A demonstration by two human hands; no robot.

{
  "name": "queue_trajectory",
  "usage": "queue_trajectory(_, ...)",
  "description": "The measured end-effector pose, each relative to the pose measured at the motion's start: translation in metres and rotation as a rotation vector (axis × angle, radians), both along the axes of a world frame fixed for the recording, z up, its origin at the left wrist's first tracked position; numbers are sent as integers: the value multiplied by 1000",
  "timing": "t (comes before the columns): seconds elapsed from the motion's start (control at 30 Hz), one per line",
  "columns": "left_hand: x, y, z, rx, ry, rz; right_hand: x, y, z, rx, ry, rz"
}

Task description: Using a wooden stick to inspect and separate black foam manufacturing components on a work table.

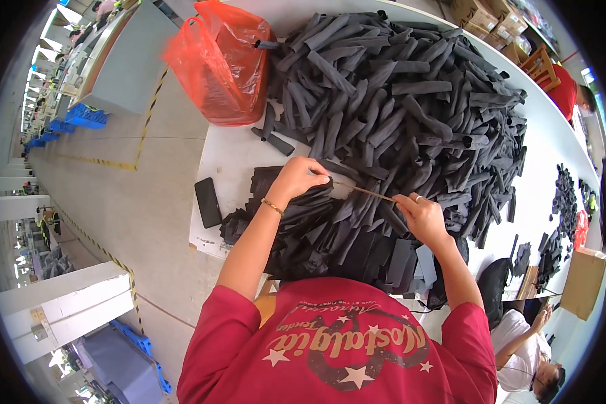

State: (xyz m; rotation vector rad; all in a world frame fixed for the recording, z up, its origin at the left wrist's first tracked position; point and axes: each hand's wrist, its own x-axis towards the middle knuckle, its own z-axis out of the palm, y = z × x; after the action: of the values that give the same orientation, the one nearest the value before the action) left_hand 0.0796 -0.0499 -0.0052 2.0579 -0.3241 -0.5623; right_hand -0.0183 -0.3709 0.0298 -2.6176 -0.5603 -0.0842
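My right hand (421, 217) is closed round one end of a thin brown stick (365, 192), which slants up to the left. At its other end my left hand (297, 178) pinches thumb and finger together on the edge of a dark fabric piece (325, 190). Whether the stick's tip is inside that piece cannot be made out. Below both hands, flat dark fabric pieces (303, 236) lie layered along the table's near edge. Beyond them rises a large heap of dark grey fabric tubes (411, 101).
A red plastic bag (225, 74) stands at the table's far left corner. A black phone (208, 202) lies on the white table (212, 151) at left. Another person in white (518, 347) sits at lower right, near a cardboard box (584, 283). A person in red (564, 92) is at far right.
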Motion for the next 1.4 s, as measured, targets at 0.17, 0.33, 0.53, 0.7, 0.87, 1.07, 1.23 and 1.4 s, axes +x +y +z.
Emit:
queue_trajectory(0.17, -9, 19, 16, -19, -14, 74, -14, -9, 18, 135, 99, -49)
queue_trajectory(0.33, -20, 18, 22, -92, 45, 86, -20, -10, 19, 139, 62, 10)
queue_trajectory(0.53, -34, 9, 24, -179, 70, 78, -24, 3, 19, 65, 81, 71)
queue_trajectory(0.7, -71, -55, 48, -106, -456, -194, -24, 67, -15, 473, 198, 90)
queue_trajectory(0.87, -108, -30, 65, -364, -672, 927, -51, 88, -40, 814, 591, -87)
queue_trajectory(1.07, -132, -53, -6, -1563, 389, 948, -73, 143, -46, 762, 340, -175)
queue_trajectory(1.23, -121, -31, 11, -1333, 350, 1183, -100, 146, -39, 647, 388, -186)
queue_trajectory(1.4, -116, -5, 12, -1229, 274, 1251, -143, 105, -25, 597, 615, -127)
